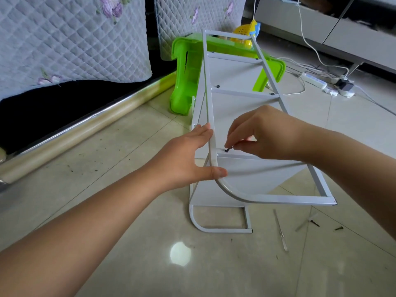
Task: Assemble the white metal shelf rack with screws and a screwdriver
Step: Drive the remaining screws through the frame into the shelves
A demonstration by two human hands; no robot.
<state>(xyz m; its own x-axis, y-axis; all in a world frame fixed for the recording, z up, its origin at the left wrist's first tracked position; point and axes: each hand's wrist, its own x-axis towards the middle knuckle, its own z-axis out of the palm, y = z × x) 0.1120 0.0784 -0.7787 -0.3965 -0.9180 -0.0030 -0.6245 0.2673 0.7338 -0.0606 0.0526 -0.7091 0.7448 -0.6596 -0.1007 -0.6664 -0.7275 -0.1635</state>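
The white metal shelf rack (240,116) lies on its side on the tiled floor (107,168). The left hand (188,159) grips its near curved side frame, fingers extended, thumb hooked underneath. The right hand (263,133) pinches a small black screw (228,150) at the nearest shelf's left end.

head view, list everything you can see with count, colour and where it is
shelf rack: one, white, lying on the floor at centre
screw: one, black, at the rack's near crossbar, pinched in the right fingers
loose screws: two, black, on the floor at right
screwdriver: one, clear slim shaft, on the floor right of the rack's foot
stool: one, green, behind the rack
quilted covers: two, grey with purple flowers, upper left
power strip: one, white, on the floor upper right
hands: left hand holds the frame's curved tube; right hand pinches the screw
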